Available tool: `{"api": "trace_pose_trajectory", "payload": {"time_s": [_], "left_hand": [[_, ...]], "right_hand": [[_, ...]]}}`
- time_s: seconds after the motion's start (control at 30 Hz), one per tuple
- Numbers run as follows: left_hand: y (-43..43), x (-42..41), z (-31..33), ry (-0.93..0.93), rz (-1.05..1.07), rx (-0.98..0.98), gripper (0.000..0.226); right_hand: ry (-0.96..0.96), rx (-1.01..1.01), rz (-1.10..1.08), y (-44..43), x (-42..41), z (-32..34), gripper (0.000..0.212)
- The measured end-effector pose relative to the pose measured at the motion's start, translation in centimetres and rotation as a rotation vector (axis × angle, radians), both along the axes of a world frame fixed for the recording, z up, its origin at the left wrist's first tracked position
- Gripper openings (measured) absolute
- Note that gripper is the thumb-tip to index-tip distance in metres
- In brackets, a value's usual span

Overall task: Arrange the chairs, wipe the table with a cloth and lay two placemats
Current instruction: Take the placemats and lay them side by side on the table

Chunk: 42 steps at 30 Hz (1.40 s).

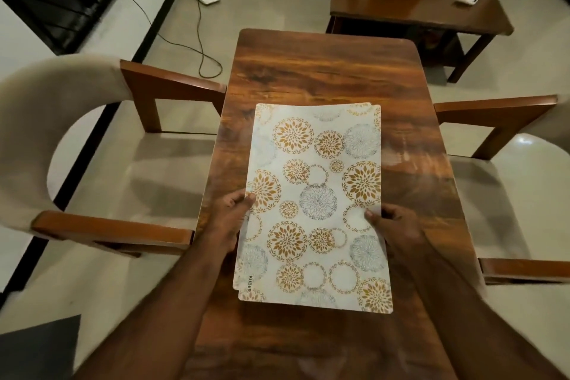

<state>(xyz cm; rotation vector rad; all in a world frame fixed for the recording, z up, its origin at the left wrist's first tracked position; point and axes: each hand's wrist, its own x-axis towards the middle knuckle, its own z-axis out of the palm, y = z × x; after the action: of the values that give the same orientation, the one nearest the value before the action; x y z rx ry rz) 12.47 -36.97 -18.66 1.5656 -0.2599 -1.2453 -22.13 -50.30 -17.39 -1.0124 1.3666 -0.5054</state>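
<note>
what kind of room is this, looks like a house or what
Most likely a dining area in a home. A wooden table has a cushioned armchair drawn up on each side, both hands hold patterned placemats over it, and a side table stands by the wall.

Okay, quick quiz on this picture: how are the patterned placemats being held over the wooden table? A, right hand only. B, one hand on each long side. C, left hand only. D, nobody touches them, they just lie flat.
B: the left hand grips one long edge of the stacked placemats and the right hand grips the opposite edge, above the table.
</note>
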Motion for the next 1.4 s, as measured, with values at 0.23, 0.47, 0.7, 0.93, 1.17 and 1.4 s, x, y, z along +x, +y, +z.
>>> {"api": "trace_pose_trajectory", "payload": {"time_s": [0.23,0.47,0.7,0.93,1.17,1.4], "left_hand": [[-2.1,1.8,-2.0,0.059,0.048,0.016,0.015],[-2.7,2.5,-2.5,0.104,0.093,-0.037,0.014],[-1.2,8.6,-2.8,-0.089,0.201,0.001,0.03],[-2.0,11.4,-2.3,-0.096,0.119,0.068,0.015],[-3.6,10.7,-3.0,-0.072,0.133,0.1,0.039],[-4.6,8.5,-3.3,-0.223,0.103,0.15,0.032]], "right_hand": [[0.028,0.01,-0.055,-2.3,2.3,-1.0,0.022],[-0.02,-0.026,-0.097,-3.6,1.8,-0.7,0.016],[0.107,-0.064,-0.251,-8.2,-9.6,1.0,0.027],[0.232,0.012,-0.29,-12.6,-16.9,2.1,0.023],[0.312,0.093,-0.251,-15.6,-17.8,-0.8,0.026],[0.408,0.041,-0.147,-16.7,-16.5,-2.7,0.013]]}}
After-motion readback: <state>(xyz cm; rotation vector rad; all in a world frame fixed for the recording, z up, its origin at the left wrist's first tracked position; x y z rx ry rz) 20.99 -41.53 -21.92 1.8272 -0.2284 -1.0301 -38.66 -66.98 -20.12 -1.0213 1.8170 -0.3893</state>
